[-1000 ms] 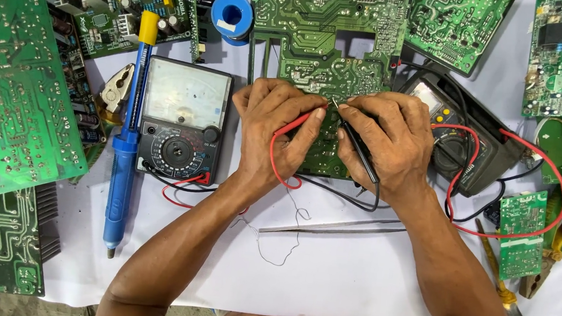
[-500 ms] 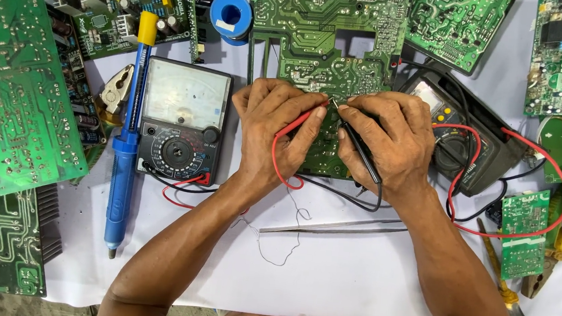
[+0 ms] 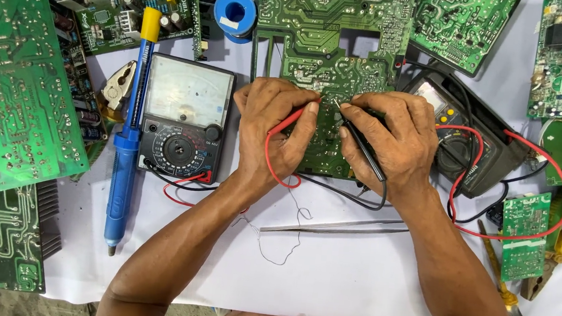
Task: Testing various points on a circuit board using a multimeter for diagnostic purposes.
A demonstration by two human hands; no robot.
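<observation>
My left hand (image 3: 275, 132) pinches a red test probe (image 3: 291, 120) whose tip rests on the large green circuit board (image 3: 335, 41) in the middle. A black test probe (image 3: 362, 147) is gripped in my right hand (image 3: 391, 142), its tip touching the same board close to the red one. Both hands rest on the board's near edge. Red and black leads loop from the probes toward the two meters.
An analog meter (image 3: 185, 117) lies left of my hands, a dark digital meter (image 3: 463, 130) right. A blue desoldering pump (image 3: 126, 151), pliers (image 3: 118, 84), a blue solder spool (image 3: 235, 13), tweezers (image 3: 336, 226) and several green circuit boards (image 3: 17, 74) crowd the white sheet.
</observation>
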